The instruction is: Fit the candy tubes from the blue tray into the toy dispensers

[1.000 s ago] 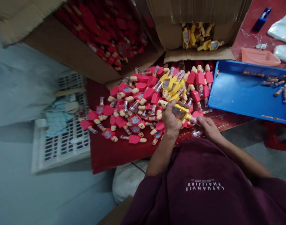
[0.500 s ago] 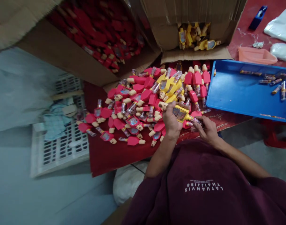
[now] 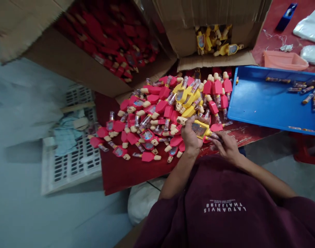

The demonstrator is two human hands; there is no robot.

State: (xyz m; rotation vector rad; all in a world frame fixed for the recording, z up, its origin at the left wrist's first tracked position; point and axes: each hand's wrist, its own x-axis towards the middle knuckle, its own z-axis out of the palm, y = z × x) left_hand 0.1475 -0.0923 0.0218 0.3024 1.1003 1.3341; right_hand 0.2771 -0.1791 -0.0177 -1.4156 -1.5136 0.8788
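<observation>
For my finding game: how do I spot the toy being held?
Start at the toy heap beside the blue tray. At its near edge, the left hand and right hand hold a toy up. It is yellow with a picture window; most toys near it are pink.

You are facing a table (image 3: 126, 175) carrying a heap of toys (image 3: 149, 120); two cardboard boxes (image 3: 69, 62) are standing behind the heap, holding more toys; a tray (image 3: 255, 100) is sitting to the right of it; a plastic crate (image 3: 69, 172) is lying left of the table, bearing a cloth (image 3: 66, 136).
</observation>
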